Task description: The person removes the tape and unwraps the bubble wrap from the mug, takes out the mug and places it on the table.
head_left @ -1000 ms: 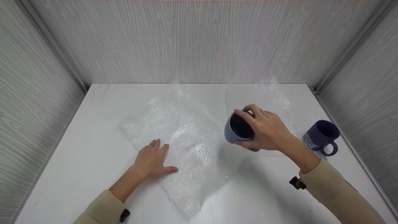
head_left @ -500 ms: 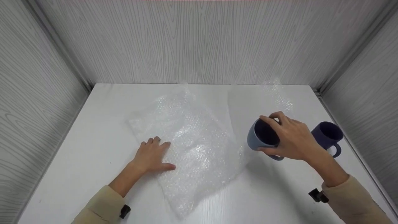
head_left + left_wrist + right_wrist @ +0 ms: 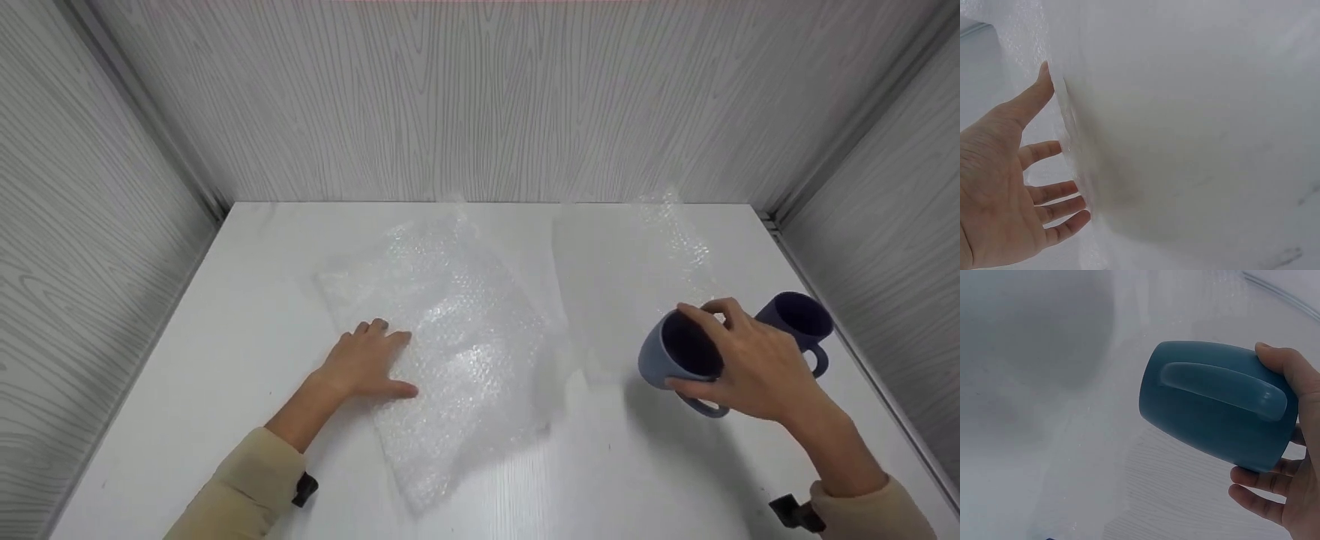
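My right hand (image 3: 750, 367) grips a light blue mug (image 3: 658, 360) by its rim, with the thumb on one side and fingers on the other. The mug is tilted, its dark inside facing up toward me; its handle (image 3: 1224, 388) shows in the right wrist view. My left hand (image 3: 365, 362) lies with spread fingers at the left edge of a sheet of bubble wrap (image 3: 465, 360). In the left wrist view its fingertips (image 3: 1081, 216) touch the sheet's edge. A dark blue mug (image 3: 801, 315) stands upright behind the right hand, partly hidden by it.
A second sheet of bubble wrap (image 3: 622, 262) lies at the back right, beyond the held mug. Grey wood-grain panels (image 3: 480, 97) close in the white table (image 3: 225, 315) at the back and both sides.
My right hand has carried the light blue mug to the right and nearer to me, away from above the left sheet. The left hand stays by the bubble wrap's edge.
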`<act>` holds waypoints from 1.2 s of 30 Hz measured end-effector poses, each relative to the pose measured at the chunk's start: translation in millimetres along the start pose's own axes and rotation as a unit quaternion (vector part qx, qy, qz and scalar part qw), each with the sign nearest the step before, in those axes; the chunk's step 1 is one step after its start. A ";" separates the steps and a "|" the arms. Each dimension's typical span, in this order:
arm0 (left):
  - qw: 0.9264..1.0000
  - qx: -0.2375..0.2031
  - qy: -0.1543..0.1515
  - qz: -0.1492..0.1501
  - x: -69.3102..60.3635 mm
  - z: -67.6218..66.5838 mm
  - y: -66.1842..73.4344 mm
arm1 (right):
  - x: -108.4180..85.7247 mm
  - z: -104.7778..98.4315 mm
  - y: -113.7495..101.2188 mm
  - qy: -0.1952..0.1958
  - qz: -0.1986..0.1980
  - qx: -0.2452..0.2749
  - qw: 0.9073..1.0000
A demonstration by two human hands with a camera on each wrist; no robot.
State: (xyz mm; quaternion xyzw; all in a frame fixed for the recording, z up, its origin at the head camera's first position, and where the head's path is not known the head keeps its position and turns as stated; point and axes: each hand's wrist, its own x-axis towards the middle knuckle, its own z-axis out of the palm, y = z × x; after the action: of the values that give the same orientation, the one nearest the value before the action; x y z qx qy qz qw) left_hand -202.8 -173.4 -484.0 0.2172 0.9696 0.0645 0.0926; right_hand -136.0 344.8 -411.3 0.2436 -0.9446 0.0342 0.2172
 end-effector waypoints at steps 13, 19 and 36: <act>0.999 -0.050 -0.013 -0.007 8.9 -6.0 -9.5 | -37.7 2.2 6.0 -0.001 0.043 0.001 0.999; 0.998 -0.056 -0.020 -0.008 13.5 -8.2 -12.5 | -48.5 1.9 6.7 -0.016 0.075 0.003 0.997; 0.992 -0.113 -0.036 -0.036 20.6 -9.5 -17.2 | -67.6 9.9 12.7 -0.041 0.119 0.002 0.992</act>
State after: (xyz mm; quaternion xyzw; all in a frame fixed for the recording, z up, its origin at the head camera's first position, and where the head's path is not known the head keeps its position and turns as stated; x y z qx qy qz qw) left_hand -230.0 -180.7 -480.8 0.1727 0.9592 0.1628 0.1534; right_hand -92.7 384.4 -448.6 0.1314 -0.9749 0.0511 0.1720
